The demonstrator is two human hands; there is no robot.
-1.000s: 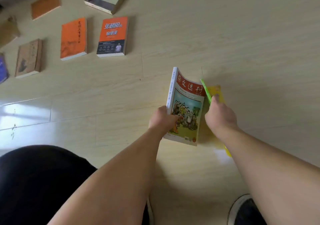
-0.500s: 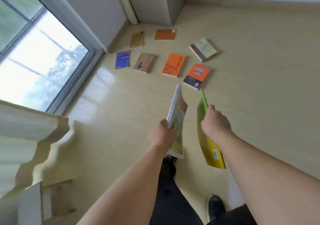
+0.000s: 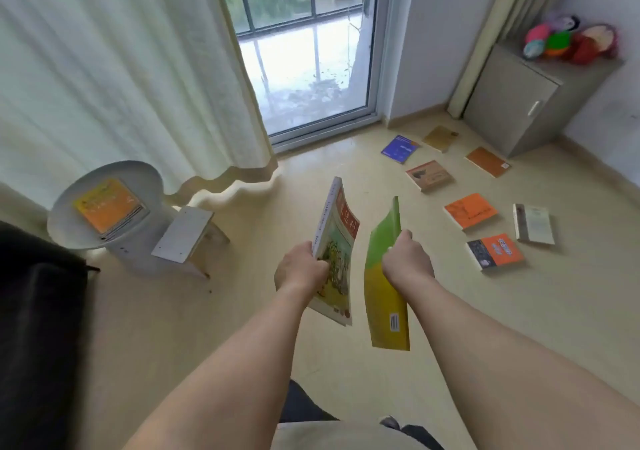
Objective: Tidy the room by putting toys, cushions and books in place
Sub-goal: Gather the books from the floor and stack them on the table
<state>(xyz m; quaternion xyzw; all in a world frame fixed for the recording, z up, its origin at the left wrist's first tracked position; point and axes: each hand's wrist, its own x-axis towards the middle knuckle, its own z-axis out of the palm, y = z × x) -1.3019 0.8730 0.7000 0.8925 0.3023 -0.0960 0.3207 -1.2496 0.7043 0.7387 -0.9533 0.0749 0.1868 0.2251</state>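
Observation:
My left hand grips an illustrated paperback by its spine edge, held upright above the floor. My right hand grips a thin green and yellow book, which hangs down from it. Both books are in the air in front of me. Several more books lie on the floor at the right, among them a blue one, an orange one and a white one. A small stack of books sits on a round white side table at the left.
A small wooden stool stands beside the round table. A cream curtain hangs at the left of a glass door. A grey cabinet at the right carries plush toys. A dark seat fills the left edge.
I have risen from the floor with both books lifted, and my view has swung left to take in the curtain, the glass door and the round table.

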